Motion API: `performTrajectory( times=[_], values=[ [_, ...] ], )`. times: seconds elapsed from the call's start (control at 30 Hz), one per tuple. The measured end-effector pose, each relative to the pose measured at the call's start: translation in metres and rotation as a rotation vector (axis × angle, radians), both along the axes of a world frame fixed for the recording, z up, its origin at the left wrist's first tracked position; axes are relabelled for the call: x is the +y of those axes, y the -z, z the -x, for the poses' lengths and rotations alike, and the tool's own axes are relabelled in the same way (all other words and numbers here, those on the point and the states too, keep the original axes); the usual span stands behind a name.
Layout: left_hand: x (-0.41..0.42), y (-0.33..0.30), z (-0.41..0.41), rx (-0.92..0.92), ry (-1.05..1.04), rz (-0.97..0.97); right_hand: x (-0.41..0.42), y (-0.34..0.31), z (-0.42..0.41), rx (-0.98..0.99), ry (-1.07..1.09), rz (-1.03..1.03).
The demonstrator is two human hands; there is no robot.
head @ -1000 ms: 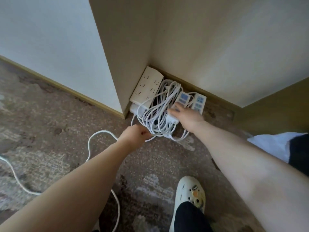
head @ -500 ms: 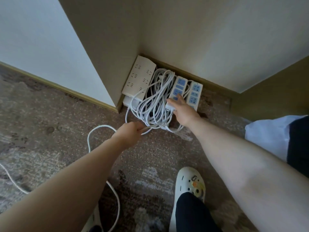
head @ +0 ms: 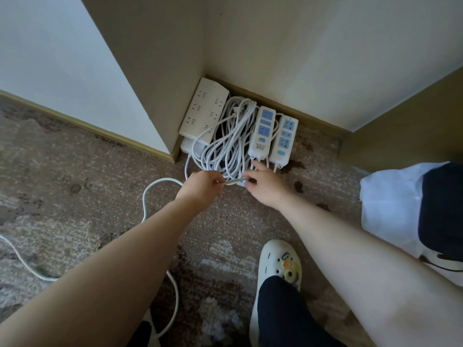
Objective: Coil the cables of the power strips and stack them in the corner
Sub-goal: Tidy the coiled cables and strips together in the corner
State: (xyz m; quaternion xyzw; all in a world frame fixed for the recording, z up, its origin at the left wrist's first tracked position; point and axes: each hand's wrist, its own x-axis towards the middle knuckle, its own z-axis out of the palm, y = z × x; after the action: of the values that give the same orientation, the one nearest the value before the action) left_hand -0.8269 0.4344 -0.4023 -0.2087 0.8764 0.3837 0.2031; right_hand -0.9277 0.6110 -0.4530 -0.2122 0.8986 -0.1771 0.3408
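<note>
Mottled brown-grey carpet (head: 75,171), short-piled and stained, running to a beige wall corner (head: 204,58). Nearest, a white perforated clog (head: 278,266) with small charms. Farther in, a loose white cable (head: 160,182) looping over the pile. Left hand (head: 200,187) curled, pinching a taut cable strand; right hand (head: 263,186) fingering the same strand, grip perhaps only partial. Beyond, a glossy tangled cable coil (head: 225,144), flanked by a wide cream power strip (head: 204,110) and two narrow blue-socketed strips (head: 263,131), tucked in the corner.
</note>
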Motion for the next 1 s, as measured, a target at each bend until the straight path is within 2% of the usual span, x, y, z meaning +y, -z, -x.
performTrajectory(
  times=[0.07, 0.17, 0.3, 0.4, 0.47, 0.53, 0.63, 0.8, 0.9, 1.0],
  values=[
    [-0.001, 0.001, -0.001, -0.004, 0.02, -0.019, 0.0, 0.002, -0.001, -0.002, -0.066, -0.014],
    [-0.008, 0.001, -0.003, -0.033, 0.114, 0.026, -0.002, 0.004, 0.001, -0.016, -0.034, 0.007],
    [-0.043, 0.003, -0.021, -0.102, 0.247, 0.231, -0.005, 0.002, 0.003, 0.018, -0.029, 0.044],
    [-0.078, 0.002, -0.048, -0.144, 0.199, 0.389, -0.005, -0.004, 0.003, 0.05, 0.003, 0.036],
    [-0.095, -0.004, -0.064, -0.176, 0.032, 0.312, -0.004, -0.014, 0.006, 0.133, -0.072, -0.113],
    [-0.098, -0.013, -0.067, -0.13, -0.093, 0.202, -0.008, -0.027, 0.006, 0.232, -0.213, -0.214],
    [-0.083, -0.035, -0.05, 0.019, -0.168, 0.139, -0.031, -0.052, -0.004, 0.175, -0.314, -0.09],
    [-0.057, -0.08, -0.019, 0.2, -0.235, 0.01, -0.071, -0.095, -0.023, -0.175, -0.119, 0.175],
    [-0.059, -0.098, -0.019, 0.233, -0.277, 0.005, -0.076, -0.111, -0.021, -0.193, -0.034, 0.272],
    [-0.074, -0.1, -0.037, 0.179, -0.258, -0.03, -0.071, -0.119, -0.012, -0.128, 0.026, 0.289]
  ],
)
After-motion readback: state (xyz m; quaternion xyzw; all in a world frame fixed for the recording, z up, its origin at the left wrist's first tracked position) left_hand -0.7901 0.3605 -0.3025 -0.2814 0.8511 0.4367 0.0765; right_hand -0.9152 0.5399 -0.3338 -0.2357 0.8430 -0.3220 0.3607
